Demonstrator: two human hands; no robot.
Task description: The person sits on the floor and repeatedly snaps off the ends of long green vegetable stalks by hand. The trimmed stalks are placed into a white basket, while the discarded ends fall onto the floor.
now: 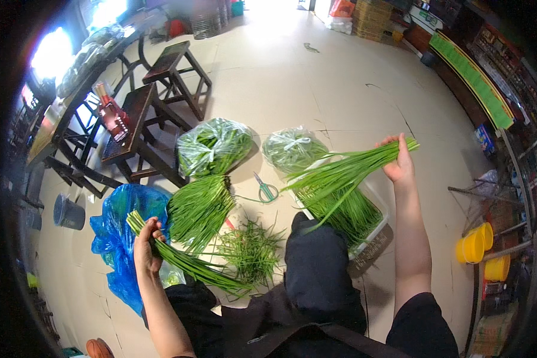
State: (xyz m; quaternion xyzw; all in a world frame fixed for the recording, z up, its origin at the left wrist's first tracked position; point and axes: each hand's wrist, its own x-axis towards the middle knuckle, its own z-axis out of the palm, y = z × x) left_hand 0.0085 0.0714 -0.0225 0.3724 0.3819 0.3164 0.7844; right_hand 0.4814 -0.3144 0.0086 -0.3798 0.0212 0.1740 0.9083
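My left hand (148,245) grips a bundle of garlic chives (192,265), cut ends up and left, leaves trailing right over my lap. Raised at the right, my right hand (399,159) is closed around a second chive bunch (353,170), its leaves fanning left above a white plastic basket (380,199) that holds more chives (351,217). A large pile of chives (201,208) lies on the floor between the hands, with loose trimmings (253,250) below it. Green-handled scissors (266,190) rest on the tiles. Two tied clear bags of greens (215,145) (295,147) stand farther off.
A blue plastic bag (132,210) lies at the left near a grey bucket (69,212). Dark wooden stools (134,118) and a table (80,85) stand at upper left. Yellow buckets (470,246) and shelving line the right side.
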